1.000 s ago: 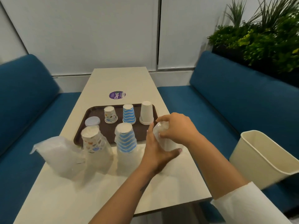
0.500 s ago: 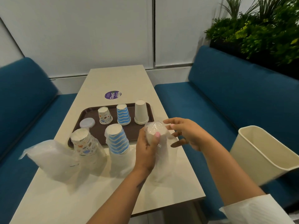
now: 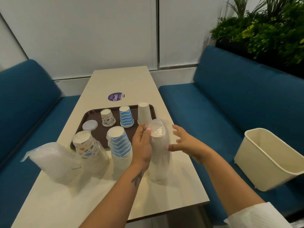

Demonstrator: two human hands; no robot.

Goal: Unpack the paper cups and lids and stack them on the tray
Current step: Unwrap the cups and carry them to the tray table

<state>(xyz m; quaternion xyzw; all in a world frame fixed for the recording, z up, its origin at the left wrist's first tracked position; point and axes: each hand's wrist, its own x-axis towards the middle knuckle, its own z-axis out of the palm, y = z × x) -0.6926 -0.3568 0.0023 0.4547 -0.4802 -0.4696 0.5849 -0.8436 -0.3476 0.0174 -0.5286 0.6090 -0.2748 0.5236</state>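
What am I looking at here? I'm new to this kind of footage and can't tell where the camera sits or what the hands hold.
The camera sits on a person's head, looking down at their own hands; there is no robot. The left hand grips a plastic-wrapped sleeve of white cups standing on the table; the right hand is open beside it. A brown tray holds three upturned cups and a lid. In front of it stand a patterned cup sleeve, a blue striped cup sleeve and a bag of lids. A cream bin sits at the right.
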